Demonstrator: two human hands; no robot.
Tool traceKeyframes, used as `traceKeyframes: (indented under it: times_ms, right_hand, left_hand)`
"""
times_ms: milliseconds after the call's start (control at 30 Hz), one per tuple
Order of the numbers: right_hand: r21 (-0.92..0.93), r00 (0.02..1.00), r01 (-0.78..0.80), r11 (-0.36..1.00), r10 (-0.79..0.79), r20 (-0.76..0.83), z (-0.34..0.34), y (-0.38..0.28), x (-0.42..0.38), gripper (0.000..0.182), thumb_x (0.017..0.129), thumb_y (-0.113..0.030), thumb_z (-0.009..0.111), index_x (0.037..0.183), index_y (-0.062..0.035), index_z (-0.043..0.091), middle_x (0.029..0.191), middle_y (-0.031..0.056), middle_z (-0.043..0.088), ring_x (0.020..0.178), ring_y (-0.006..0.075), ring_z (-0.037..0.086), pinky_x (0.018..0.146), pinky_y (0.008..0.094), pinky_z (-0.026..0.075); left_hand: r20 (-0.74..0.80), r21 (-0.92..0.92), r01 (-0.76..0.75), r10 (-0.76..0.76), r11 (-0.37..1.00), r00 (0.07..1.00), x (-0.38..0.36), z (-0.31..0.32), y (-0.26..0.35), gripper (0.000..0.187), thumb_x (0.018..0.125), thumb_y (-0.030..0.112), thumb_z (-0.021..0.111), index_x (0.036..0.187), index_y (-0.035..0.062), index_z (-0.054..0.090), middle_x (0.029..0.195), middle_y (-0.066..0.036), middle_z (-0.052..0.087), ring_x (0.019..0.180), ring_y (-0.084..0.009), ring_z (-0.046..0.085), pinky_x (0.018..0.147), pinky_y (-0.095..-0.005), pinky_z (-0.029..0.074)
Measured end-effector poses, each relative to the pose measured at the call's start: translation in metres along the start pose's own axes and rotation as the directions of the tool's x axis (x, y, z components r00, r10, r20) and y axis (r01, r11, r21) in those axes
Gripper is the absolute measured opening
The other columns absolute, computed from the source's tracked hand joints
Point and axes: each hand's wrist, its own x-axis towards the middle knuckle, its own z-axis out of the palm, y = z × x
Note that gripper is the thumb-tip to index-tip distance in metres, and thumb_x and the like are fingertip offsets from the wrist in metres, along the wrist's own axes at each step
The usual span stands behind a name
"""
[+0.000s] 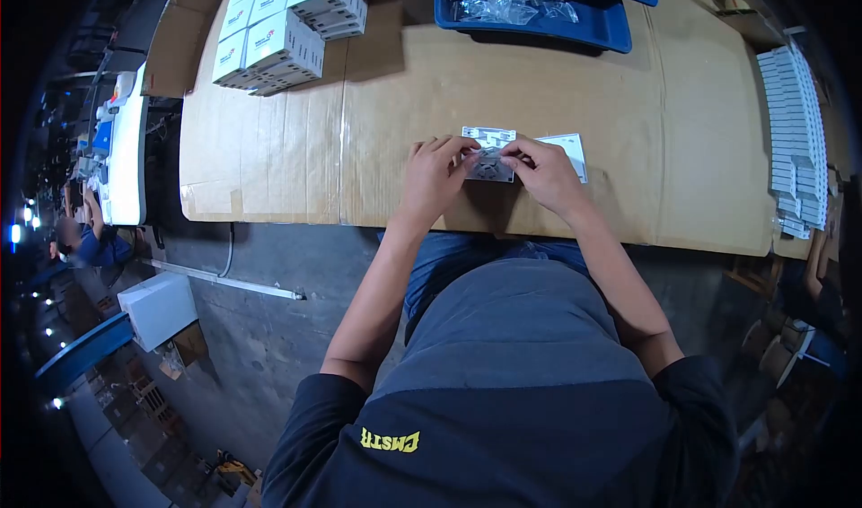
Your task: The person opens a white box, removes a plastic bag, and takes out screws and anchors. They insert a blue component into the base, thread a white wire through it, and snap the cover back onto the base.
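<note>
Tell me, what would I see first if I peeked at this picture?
First you would see two hands, the left hand and the right hand, meeting over a small clear bag in the middle of a cardboard-covered table. Behind them, at the far left corner, sits a stack of white boxes, and at the far edge a blue tray holds more clear bags.
</note>
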Motion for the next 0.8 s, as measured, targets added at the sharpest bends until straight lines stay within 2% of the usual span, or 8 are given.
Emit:
traceKeyframes:
  times_ms: [33,133,233,333,433,633,733,800]
  right_hand:
    - [-0.029,0.997,0.067,0.997,-0.068,-0.029,0.002,0.002,-0.001,0.015,0.095,-0.013,0.073,0.106,-0.0031,0.072,0.083,0.0108,0.071,0.072,0.0211,0.065,0.067,0.0342,0.049]
    - [-0.120,0.994,0.105,0.987,-0.106,-0.009,0.004,0.007,0.000,0.016,0.095,-0.020,0.069,0.104,-0.0067,0.072,0.094,0.0117,0.073,0.086,0.0328,0.070,0.075,0.0412,0.054]
    - [-0.161,0.973,0.213,0.964,-0.225,-0.059,0.008,0.007,-0.001,0.013,0.093,-0.014,0.073,0.102,-0.0047,0.072,0.093,0.0099,0.071,0.082,0.0292,0.069,0.072,0.0387,0.053]
    - [-0.169,0.973,0.204,0.964,-0.218,-0.071,0.007,0.004,-0.003,0.012,0.092,-0.014,0.072,0.101,-0.0056,0.072,0.096,0.0102,0.070,0.083,0.0288,0.069,0.073,0.0388,0.054]
    - [-0.215,0.980,0.178,0.960,-0.193,-0.053,0.004,0.003,-0.001,0.013,0.095,-0.019,0.068,0.099,-0.0074,0.072,0.097,0.0081,0.069,0.085,0.0310,0.069,0.073,0.0429,0.055]
    - [-0.305,0.992,0.098,0.947,-0.117,-0.043,-0.002,-0.011,-0.003,0.012,0.092,-0.019,0.070,0.093,-0.0078,0.071,0.096,0.0077,0.069,0.085,0.0316,0.069,0.073,0.0439,0.055]
    - [-0.367,0.982,0.157,0.917,-0.185,-0.040,0.000,-0.008,-0.003,0.011,0.091,-0.018,0.069,0.094,-0.0074,0.071,0.095,0.0082,0.068,0.086,0.0313,0.069,0.074,0.0446,0.056]
    - [-0.388,0.981,0.178,0.904,-0.196,-0.007,-0.003,-0.009,-0.004,0.013,0.091,-0.016,0.069,0.094,-0.0043,0.071,0.098,0.0085,0.067,0.087,0.0299,0.069,0.074,0.0438,0.056]
  left_hand:
    - [-0.025,0.041,-0.041,0.042,0.998,0.999,-0.001,0.002,-0.003,0.014,0.090,0.019,0.075,0.102,0.0129,0.076,0.093,-0.002,0.072,0.083,-0.0226,0.066,0.090,-0.0416,0.044]
    - [-0.046,0.122,-0.113,0.119,0.986,0.992,0.001,0.006,-0.009,0.014,0.090,0.017,0.074,0.103,0.0118,0.077,0.091,-0.001,0.072,0.077,-0.0202,0.062,0.089,-0.0375,0.044]
    - [-0.031,0.192,-0.148,0.157,0.970,0.987,0.001,0.004,-0.008,0.015,0.088,0.016,0.075,0.102,0.0118,0.076,0.091,-0.001,0.071,0.081,-0.0209,0.064,0.088,-0.0374,0.045]
    - [-0.070,0.150,-0.152,0.164,0.977,0.984,0.000,0.007,-0.008,0.014,0.087,0.014,0.075,0.101,0.0115,0.076,0.093,-0.001,0.071,0.084,-0.0213,0.066,0.089,-0.0378,0.046]
    - [-0.028,0.127,-0.073,0.077,0.989,0.997,-0.001,0.008,-0.004,0.015,0.085,0.014,0.076,0.100,0.0112,0.076,0.098,-0.004,0.071,0.097,-0.0255,0.067,0.089,-0.0413,0.046]
    - [-0.041,0.146,-0.132,0.140,0.980,0.989,-0.005,0.013,-0.009,0.020,0.083,0.014,0.077,0.103,0.0095,0.075,0.100,-0.004,0.071,0.098,-0.0261,0.067,0.090,-0.0418,0.046]
    - [-0.043,0.134,-0.150,0.157,0.980,0.987,-0.009,0.009,-0.003,0.023,0.082,0.011,0.077,0.104,0.0106,0.075,0.103,-0.003,0.071,0.092,-0.0236,0.068,0.090,-0.0381,0.047]
    - [-0.033,0.166,-0.169,0.177,0.971,0.984,-0.009,0.007,0.001,0.030,0.078,0.013,0.079,0.108,0.0109,0.076,0.109,-0.003,0.070,0.099,-0.0246,0.066,0.093,-0.0389,0.047]
